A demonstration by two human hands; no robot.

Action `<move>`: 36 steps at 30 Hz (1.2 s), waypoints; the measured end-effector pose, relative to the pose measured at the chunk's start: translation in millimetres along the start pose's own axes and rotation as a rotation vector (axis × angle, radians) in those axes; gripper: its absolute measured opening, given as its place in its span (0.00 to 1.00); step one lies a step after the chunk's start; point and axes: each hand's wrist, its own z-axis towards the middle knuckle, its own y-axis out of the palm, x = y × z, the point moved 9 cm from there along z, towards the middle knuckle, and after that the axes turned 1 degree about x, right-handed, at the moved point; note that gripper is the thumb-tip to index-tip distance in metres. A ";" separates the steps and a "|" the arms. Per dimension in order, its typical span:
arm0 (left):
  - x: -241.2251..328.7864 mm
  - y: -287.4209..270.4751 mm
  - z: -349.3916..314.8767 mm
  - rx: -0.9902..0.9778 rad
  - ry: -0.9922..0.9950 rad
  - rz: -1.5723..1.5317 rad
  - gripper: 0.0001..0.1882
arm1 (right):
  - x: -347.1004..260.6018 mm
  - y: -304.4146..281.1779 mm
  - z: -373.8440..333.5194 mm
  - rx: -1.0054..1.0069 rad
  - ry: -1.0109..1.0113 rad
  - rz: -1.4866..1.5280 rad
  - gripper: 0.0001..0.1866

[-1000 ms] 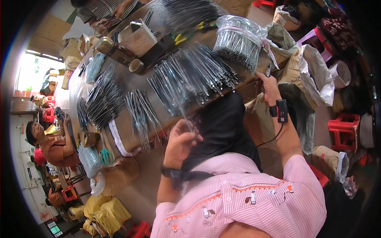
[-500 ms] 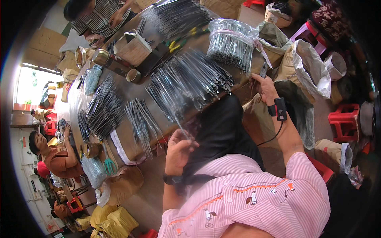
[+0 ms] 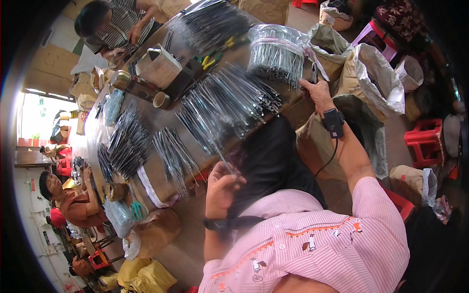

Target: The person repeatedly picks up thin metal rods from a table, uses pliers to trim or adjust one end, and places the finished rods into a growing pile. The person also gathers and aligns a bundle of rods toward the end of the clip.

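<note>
My left hand (image 3: 222, 188) is closed in front of the table edge, thumb and fingers pinching a thin metal strip (image 3: 223, 157) that points up toward the table. Just beyond it, a wide spread of similar grey metal strips (image 3: 229, 97) lies on the table. My right hand (image 3: 318, 95) is at the table's right edge with its fingers pinched together. It is beside the lower right of a plastic-wrapped bundle of thin silvery rods (image 3: 276, 56). Whatever those fingers hold is too small to make out. A small dark tool (image 3: 314, 72) is just above them.
More strips lie in piles on the left (image 3: 129, 139) and centre (image 3: 173, 154). A steel flask (image 3: 129, 82), a cup (image 3: 161, 100), a white box (image 3: 159, 68) and yellow-handled pliers (image 3: 210, 62) stand farther back. Open sacks (image 3: 373, 78) crowd the right. Two people work across and left.
My right hand has moved up and left, closer to the wrapped bundle. My left hand stays almost in place with its strip. The view has shifted slightly.
</note>
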 end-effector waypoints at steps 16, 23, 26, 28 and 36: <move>-4.5 -2.6 -4.4 0.019 -0.019 -0.004 0.12 | -9.5 -4.9 24.4 0.025 -0.121 -0.178 0.08; -2.2 -5.6 -6.7 0.049 -0.006 0.011 0.11 | -12.2 -5.8 22.2 0.054 -0.127 -0.072 0.09; 1.1 -6.3 -7.7 0.037 0.008 0.014 0.11 | -18.1 -1.5 17.6 0.063 -0.116 -0.043 0.08; 1.8 -7.1 -7.2 0.036 0.006 0.015 0.11 | -18.8 1.8 17.3 0.048 -0.081 -0.019 0.07; 0.1 -8.2 -7.1 0.048 0.011 0.016 0.11 | -21.3 13.0 30.0 -0.028 -0.068 -0.070 0.09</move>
